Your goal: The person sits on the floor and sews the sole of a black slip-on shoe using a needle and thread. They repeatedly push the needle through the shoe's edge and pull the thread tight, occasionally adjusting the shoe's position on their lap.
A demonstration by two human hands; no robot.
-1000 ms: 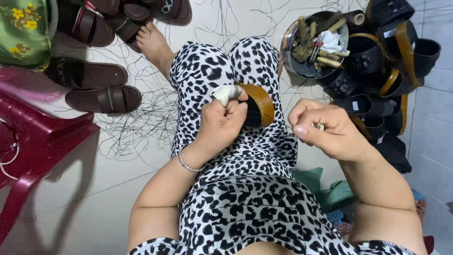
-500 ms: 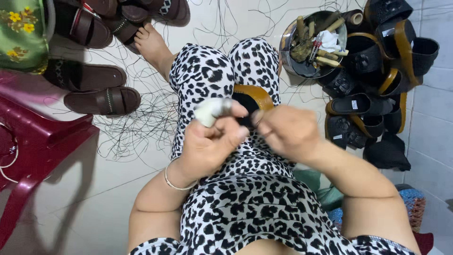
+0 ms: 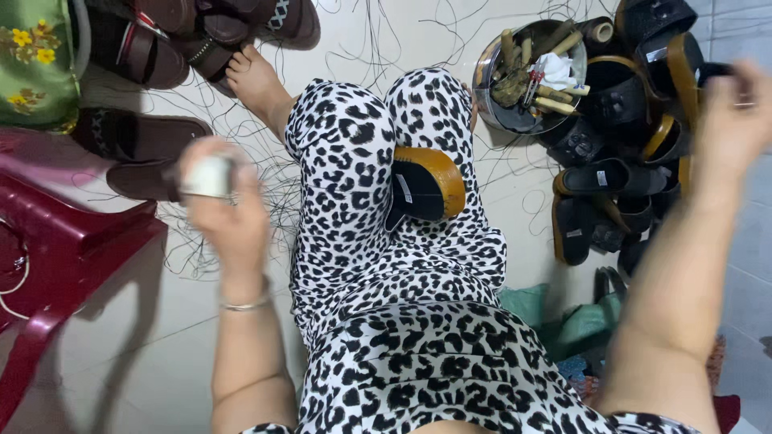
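The left hand [image 3: 225,205] is raised out to the left, its fingers clenched around a small whitish lump [image 3: 207,175], blurred, so what it is cannot be told. A thin bangle [image 3: 245,304] sits on that wrist. The right hand [image 3: 736,104] is flung wide to the upper right, also blurred; its fingers look pinched together, as if on something very fine, but what they hold does not show.

Between the two arms, a sandal [image 3: 425,186] with a black footbed and a tan sole edge rests on the lap, lying on the spotted trousers [image 3: 378,265] near the knees, touched by neither hand.

With both hands spread apart like this, the pull, by my judgement, wants to be even and straight, so the sandal stays seated on the lap and does not tip off toward the floor.

Further out, on the floor [image 3: 177,362], a round metal bowl [image 3: 492,96] of sticks and rags stands beyond the right knee, just beside a heap of dark sandals [image 3: 619,169]. Loose black threads [image 3: 201,249] lie scattered by the left leg, near brown sandals [image 3: 145,153] and a dark red plastic stool [image 3: 72,249].
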